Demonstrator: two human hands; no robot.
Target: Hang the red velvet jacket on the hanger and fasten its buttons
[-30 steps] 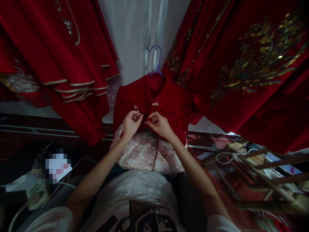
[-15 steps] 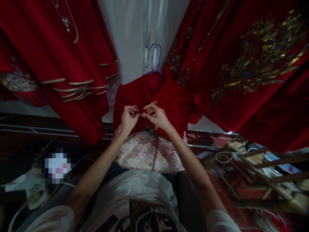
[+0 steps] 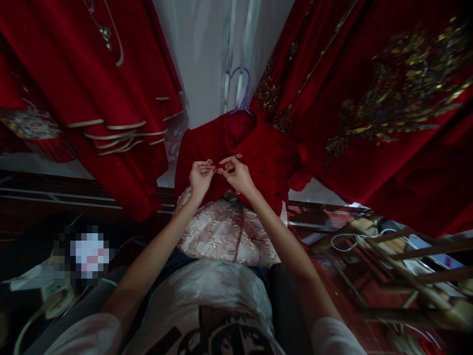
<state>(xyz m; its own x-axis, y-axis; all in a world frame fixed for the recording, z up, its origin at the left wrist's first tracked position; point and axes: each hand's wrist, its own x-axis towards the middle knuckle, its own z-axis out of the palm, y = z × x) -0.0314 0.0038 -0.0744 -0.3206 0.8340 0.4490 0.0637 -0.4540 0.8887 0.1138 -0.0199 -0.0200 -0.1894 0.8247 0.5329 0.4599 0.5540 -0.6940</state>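
A short red jacket [image 3: 273,148] hangs on a purple hanger [image 3: 244,93] in front of me, over a pink-and-gold brocade skirt part [image 3: 221,231]. Small ornate fasteners line its front edges: one fastener [image 3: 238,156] near the collar, another [image 3: 237,193] lower down. At the chest, my left hand [image 3: 201,176] pinches one front edge beside a small orange-red loop [image 3: 216,170]. Close by on the right, my right hand [image 3: 239,176] pinches a beaded clasp [image 3: 220,171] between thumb and fingers. The fingertips nearly meet, and whether loop and clasp are joined I cannot tell.
Red garments with pale trim [image 3: 121,123] hang at the left, and a red garment with gold embroidery [image 3: 402,93] at the right. A wooden rack [image 3: 410,271] with cables stands at lower right. A power strip [image 3: 57,298] lies at lower left.
The view has shifted slightly. My left fingers have closed in more and come a little nearer the clasp. My right hand keeps its pinch at nearly the same spot.
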